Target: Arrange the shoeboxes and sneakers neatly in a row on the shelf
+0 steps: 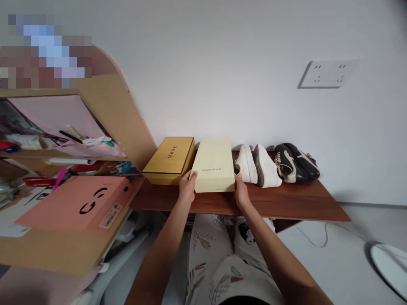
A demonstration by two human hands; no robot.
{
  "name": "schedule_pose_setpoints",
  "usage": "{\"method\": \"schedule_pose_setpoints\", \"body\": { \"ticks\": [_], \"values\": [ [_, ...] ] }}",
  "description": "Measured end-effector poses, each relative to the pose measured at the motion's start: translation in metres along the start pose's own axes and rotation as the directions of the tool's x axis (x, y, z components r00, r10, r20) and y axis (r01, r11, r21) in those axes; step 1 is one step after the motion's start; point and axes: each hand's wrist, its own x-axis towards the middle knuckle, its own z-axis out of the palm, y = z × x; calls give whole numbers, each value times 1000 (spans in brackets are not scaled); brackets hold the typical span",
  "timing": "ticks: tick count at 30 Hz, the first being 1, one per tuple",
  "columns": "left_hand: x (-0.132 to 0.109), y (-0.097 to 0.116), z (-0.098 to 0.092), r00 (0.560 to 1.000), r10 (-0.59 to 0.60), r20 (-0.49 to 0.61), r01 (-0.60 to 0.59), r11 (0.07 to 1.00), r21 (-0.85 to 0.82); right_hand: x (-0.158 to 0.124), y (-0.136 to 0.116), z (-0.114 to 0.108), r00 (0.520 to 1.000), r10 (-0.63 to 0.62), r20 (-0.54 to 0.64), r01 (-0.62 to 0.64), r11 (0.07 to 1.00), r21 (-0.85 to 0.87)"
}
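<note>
A pale cream shoebox lies on the dark wooden shelf top, with its lid on. My left hand grips its near left corner, and my right hand grips its near right corner. Just left of it is a yellow shoebox with a dark lid edge. To the right of my right hand stand white sneakers, propped on their sides, and farther right a pair of black and white shoes.
At the left, a desk carries a pink box beneath cluttered shelves. A wall socket panel is at the upper right. A cable and a round white object lie on the floor at right.
</note>
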Motion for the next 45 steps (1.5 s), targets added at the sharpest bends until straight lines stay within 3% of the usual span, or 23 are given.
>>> {"method": "schedule_pose_setpoints", "body": {
  "ticks": [3,10,22,27,31,34,38,41,45],
  "values": [
    [2,-9,-2,997,76,4,-76,993,94,-4,4,-1,999,47,16,-47,999,-4],
    [10,-22,-5,991,127,-33,-117,970,213,1,-3,2,998,32,58,-28,997,-69],
    [35,-21,6,989,140,-50,-122,958,258,34,1,7,998,55,31,-52,994,-93],
    [38,-21,8,987,156,-46,-135,944,302,33,-5,10,998,63,16,-61,993,-105],
    [26,-18,10,973,220,-70,-165,874,458,22,-12,5,999,52,-18,-54,990,-132],
    [4,-14,16,926,376,-19,-289,742,605,10,-23,-14,998,-21,-64,14,995,-103],
    [-33,-7,41,822,533,199,-532,596,601,1,-44,-65,978,-179,-107,172,982,-73],
    [-52,-6,68,829,470,304,-558,664,498,8,-53,-113,943,-255,-215,224,962,-156],
    [-61,-29,100,864,242,441,-434,802,410,19,-41,-168,923,-243,-300,158,946,-282]
  ]
}}
